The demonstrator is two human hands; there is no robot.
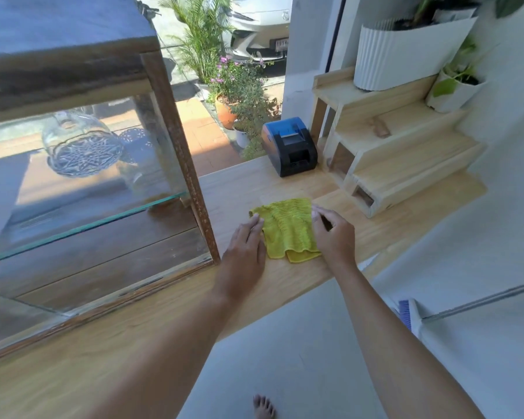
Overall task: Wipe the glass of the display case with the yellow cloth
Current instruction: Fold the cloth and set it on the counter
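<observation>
Head view: both hands on the yellow cloth (288,229), left hand (245,246) flat-fingered, right hand (333,234) pinching its edge; next, lift it to the glass (82,182).

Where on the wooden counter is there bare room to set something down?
Bare counter shows between the display case post and the receipt printer, and along the near edge below the case. It is crowded around the yellow cloth, where left hand and right hand meet, and by the stepped wooden shelf.

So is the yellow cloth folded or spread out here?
Folded: the yellow cloth lies on the counter with a doubled layer showing at its near edge.
</observation>
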